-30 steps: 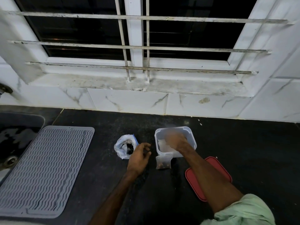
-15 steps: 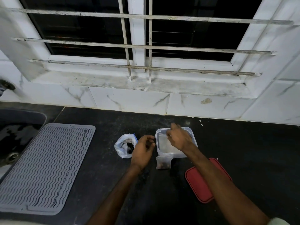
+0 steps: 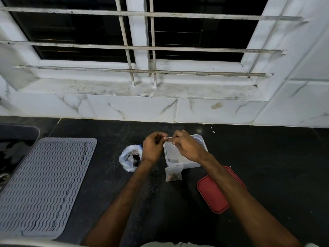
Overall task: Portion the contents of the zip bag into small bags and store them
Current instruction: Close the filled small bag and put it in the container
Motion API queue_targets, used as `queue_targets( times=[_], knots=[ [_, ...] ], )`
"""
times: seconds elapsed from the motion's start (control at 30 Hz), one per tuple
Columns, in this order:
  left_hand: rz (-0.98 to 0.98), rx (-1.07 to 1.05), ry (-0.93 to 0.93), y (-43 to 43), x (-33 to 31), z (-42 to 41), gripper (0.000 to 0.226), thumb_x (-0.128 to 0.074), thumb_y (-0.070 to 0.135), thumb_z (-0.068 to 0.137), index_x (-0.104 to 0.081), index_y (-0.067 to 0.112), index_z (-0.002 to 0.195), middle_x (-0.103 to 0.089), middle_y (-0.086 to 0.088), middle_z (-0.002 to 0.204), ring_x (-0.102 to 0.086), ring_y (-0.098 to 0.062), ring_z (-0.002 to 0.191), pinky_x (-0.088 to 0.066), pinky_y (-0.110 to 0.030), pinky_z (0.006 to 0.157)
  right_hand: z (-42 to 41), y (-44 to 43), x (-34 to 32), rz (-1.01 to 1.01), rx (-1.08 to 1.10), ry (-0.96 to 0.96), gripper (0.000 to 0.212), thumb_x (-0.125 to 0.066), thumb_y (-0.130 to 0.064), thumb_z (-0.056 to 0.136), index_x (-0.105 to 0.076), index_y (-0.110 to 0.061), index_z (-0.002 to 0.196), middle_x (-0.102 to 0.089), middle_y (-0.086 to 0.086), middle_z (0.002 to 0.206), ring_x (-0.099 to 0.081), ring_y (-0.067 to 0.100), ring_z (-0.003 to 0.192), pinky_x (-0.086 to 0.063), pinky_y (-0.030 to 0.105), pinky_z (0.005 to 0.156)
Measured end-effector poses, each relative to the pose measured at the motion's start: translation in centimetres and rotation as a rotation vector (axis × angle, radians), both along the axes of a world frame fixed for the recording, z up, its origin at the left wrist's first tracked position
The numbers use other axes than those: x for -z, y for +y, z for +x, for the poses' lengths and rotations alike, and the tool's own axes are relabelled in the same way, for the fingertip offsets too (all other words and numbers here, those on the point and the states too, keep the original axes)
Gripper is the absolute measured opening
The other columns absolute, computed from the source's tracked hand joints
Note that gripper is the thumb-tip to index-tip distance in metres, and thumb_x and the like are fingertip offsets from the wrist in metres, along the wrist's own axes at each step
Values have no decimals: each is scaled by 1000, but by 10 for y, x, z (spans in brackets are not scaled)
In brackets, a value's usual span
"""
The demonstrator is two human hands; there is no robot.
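Clear thin film is all you grip: left hand (image 3: 152, 148) and right hand (image 3: 187, 148) both pinch the top of a small see-through bag (image 3: 169, 148) over the clear rectangular tub (image 3: 202, 142). The crumpled zip bag (image 3: 130, 157) sits on the black bench (image 3: 267, 175) by your left wrist. Uneven pulling could tear the film.

The left hand (image 3: 153, 148) covers the right side of the zip bag (image 3: 129, 158), whose dark contents are too small to name. It and the right hand (image 3: 187, 148) pinch a small clear bag (image 3: 171, 150), which is hard to make out against the container (image 3: 201, 139) behind. The right forearm hides part of the red lid (image 3: 211, 195). The sink (image 3: 16, 139) at the left edge of the worktop (image 3: 267, 166) is cut off.
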State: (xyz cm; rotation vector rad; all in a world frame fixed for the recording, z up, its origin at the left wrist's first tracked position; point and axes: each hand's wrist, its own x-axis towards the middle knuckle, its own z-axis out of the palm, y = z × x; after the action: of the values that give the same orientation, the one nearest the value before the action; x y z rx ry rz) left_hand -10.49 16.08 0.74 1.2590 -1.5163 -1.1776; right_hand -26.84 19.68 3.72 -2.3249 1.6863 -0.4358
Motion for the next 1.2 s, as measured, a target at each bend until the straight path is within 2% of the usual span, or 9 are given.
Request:
queue_targets(
  times=[0.13, 0.23, 0.33, 0.53, 0.73, 0.87, 0.97, 1.1, 1.2],
  knots=[
    [121, -171, -64, 8, -8, 1, 38, -66, 45, 89, -58, 13, 107, -66, 1, 97, -63, -13, 91, -51, -28, 79, 10, 3, -2, -75, 0, 63, 57, -56, 9, 87, -58, -20, 136, -53, 5, 103, -45, 20, 93, -43, 32, 71],
    [237, -75, -129, 7, -11, 4, 53, -55, 60, 89, -65, 9, 91, -67, -2, 81, -62, -13, 72, -45, -25, 61, 20, 7, -3, -154, 12, 30, 49, -61, 8, 83, -63, -14, 127, -57, 5, 109, -49, 22, 98, -48, 35, 77],
    [339, 32, 73, 12, -18, 4, 49, -48, 50, 98, -67, 7, 85, -66, -8, 74, -55, -12, 56, -40, -18, 45, 26, 10, 0, -211, 18, 11, 41, -61, 6, 84, -65, -12, 121, -57, 3, 110, -49, 21, 99, -49, 37, 81],
    [222, 103, 205, 18, -26, 8, 37, -41, 30, 105, -63, 1, 96, -54, 0, 63, -46, -6, 50, -37, -18, 44, 29, 18, -1, -135, 42, -329, 38, -48, -21, 102, -54, -18, 139, -52, -1, 111, -48, 15, 101, -43, 25, 88],
    [0, 130, -102, 19, -19, 14, 29, -43, 26, 104, -58, 13, 83, -61, 0, 72, -55, -14, 65, -47, -36, 62, 26, 21, -11, 47, 222, -690, 24, -53, -17, 100, -71, -13, 116, -64, 3, 102, -62, 10, 95, -50, 22, 85],
    [-132, 186, -367, 22, -22, 19, 26, -45, 30, 102, -55, 13, 85, -61, -6, 74, -55, -18, 66, -47, -42, 63, 30, 21, -15, 127, 361, -677, 12, -69, -17, 90, -69, -10, 100, -70, 2, 92, -64, 13, 84, -51, 25, 74],
    [-191, 228, -512, 23, -28, 22, 23, -48, 31, 100, -54, 16, 83, -57, 3, 69, -52, -13, 61, -46, -37, 60, 29, 21, -21, 201, 419, -632, 21, -73, -17, 84, -55, -15, 96, -64, -2, 83, -61, 13, 77, -52, 29, 72],
    [-229, 228, -832, 24, -37, 29, 26, -50, 41, 97, -60, 19, 85, -64, 2, 75, -62, -15, 69, -55, -37, 66, 20, 17, -32, 53, 476, -188, 23, -69, -23, 80, -50, -21, 94, -62, -5, 77, -61, 17, 72, -50, 34, 64],
    [-261, 196, -927, 26, -46, 23, 26, -53, 39, 94, -55, 20, 77, -64, 0, 74, -62, -18, 70, -49, -32, 64, 28, 14, -33, -33, 450, -21, 20, -66, -19, 85, -49, -21, 94, -61, -3, 83, -63, 20, 79, -53, 38, 74]
  ],
)
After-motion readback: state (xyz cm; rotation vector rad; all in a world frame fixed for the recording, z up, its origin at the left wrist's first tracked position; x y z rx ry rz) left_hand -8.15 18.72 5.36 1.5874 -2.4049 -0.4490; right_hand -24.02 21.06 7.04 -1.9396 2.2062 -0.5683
